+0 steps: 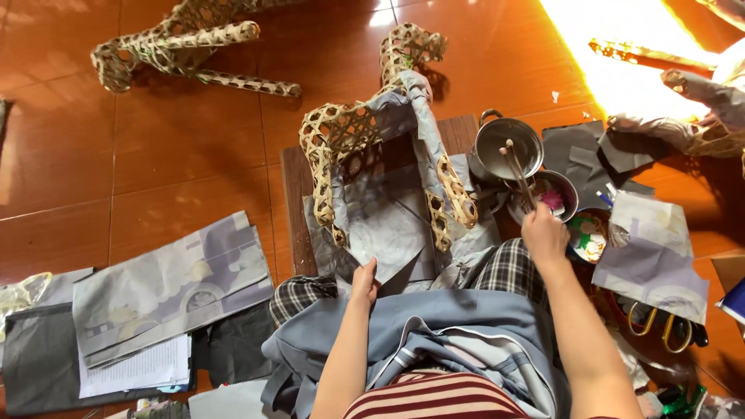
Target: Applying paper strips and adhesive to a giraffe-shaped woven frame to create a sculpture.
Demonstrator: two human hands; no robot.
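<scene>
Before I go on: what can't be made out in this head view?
- Bowl contents: too small, partly behind the right hand.
- Stick tip: hidden inside the bowl.
- Floor at top right: washed out by glare.
- Frame at right: cut off by the edge.
- Left hand fingertips: behind the paper.

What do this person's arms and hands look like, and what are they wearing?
Both arms are bare from above the elbow down: no sleeves show. The left hand and right hand wear no gloves, and no rings or watch can be made out. A red-and-cream striped top shows at the bottom edge.
</scene>
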